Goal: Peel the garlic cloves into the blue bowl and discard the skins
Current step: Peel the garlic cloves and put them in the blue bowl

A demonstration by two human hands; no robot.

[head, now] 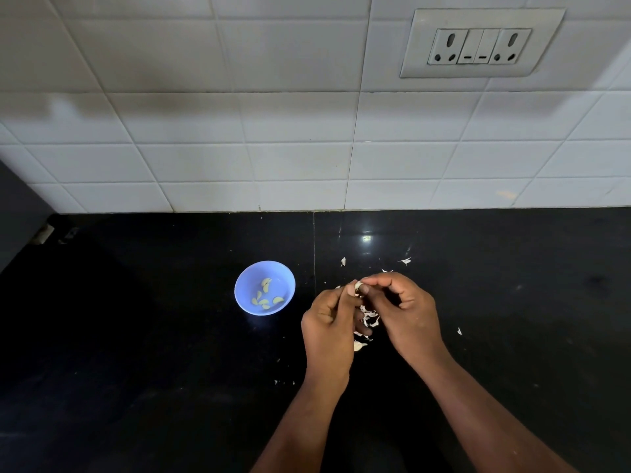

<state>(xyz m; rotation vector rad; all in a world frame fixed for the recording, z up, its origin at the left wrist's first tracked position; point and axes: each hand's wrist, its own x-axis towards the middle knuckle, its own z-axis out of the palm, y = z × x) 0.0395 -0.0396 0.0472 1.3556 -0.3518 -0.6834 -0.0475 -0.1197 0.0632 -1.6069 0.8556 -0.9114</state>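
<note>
A small garlic clove (358,286) is pinched between the fingertips of my left hand (329,327) and my right hand (406,314), held just above the black counter (153,336). To the left of my hands stands the blue bowl (243,300), upright, with several pale peeled cloves (265,295) inside. Under and between my hands lies a pile of papery garlic skins (369,319). Part of that pile is hidden by my fingers.
Loose skin flakes (405,261) are scattered on the counter beyond and right of my hands. A white tiled wall (239,148) closes the back, with a socket panel (479,46) at upper right. A dark cabinet side (17,213) stands at far left.
</note>
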